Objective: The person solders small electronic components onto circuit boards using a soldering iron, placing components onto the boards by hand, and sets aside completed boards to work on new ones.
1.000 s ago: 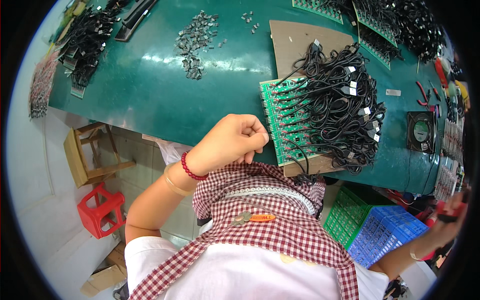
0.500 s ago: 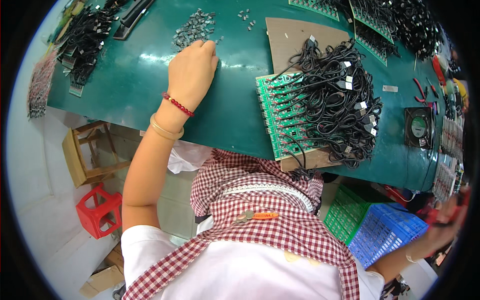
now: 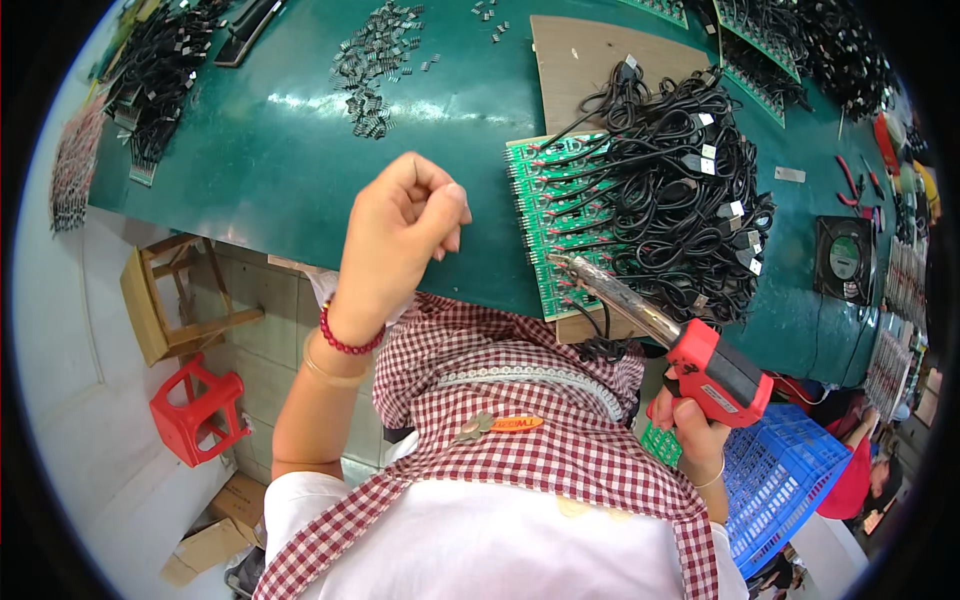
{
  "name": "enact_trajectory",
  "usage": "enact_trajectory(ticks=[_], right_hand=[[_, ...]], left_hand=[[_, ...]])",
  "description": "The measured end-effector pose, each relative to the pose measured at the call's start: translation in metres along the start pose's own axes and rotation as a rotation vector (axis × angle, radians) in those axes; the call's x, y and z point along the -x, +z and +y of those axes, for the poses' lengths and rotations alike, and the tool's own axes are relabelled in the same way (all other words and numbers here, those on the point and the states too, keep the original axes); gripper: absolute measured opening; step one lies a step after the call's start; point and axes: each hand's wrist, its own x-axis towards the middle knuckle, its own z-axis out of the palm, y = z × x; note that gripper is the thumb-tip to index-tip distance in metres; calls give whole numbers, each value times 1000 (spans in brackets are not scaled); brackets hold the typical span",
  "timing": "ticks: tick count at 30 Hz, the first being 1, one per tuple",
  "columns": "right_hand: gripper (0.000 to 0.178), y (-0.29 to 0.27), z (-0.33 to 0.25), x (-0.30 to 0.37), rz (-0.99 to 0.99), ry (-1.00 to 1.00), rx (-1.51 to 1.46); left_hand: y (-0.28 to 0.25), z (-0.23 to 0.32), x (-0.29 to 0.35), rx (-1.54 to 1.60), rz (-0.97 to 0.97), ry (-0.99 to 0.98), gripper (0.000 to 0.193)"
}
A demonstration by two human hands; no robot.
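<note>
My right hand (image 3: 697, 437) grips a red and black soldering gun (image 3: 718, 372). The gun's long metal barrel points up and left, its tip over the lower part of a green circuit board panel (image 3: 560, 212); I cannot tell if it touches. Black USB cables (image 3: 680, 205) in coiled bundles join the panel by short red and black wires. Left of the panel, above the table's near edge, my left hand (image 3: 402, 225) is closed, thumb against curled fingers; anything in them is hidden. Beyond it lies a pile of small dark metal-pinned connectors (image 3: 378, 55).
A brown board (image 3: 570, 85) lies under the panel on the green table (image 3: 270, 150). More cabled boards (image 3: 165, 90) sit far left. At the right are red pliers (image 3: 848, 182) and a black fan-like box (image 3: 845, 260). A blue crate (image 3: 785, 470) and red stool (image 3: 200, 410) stand below.
My left hand has drawn back from the connector pile toward me and the panel. My right hand has come in from the far right, bringing the soldering gun over the panel.
</note>
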Motion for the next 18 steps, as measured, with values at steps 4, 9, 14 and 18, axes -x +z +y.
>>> enact_trajectory(ticks=[4, 9, 14, 18], right_hand=[[43, 0, 5, -1, -17, -8, 53], [43, 4, -4, 1, 36, 7, 20], [43, 21, -27, 0, 81, -14, -93], [47, 38, -58, -27, -162, -87, 80]], left_hand=[[5, -6, 19, 171, -58, -82, 8], [13, -8, 37, 317, -95, -146, 12], [46, 11, 69, 454, -402, -257, 12], [68, 12, 82, 453, -577, -192, 6]])
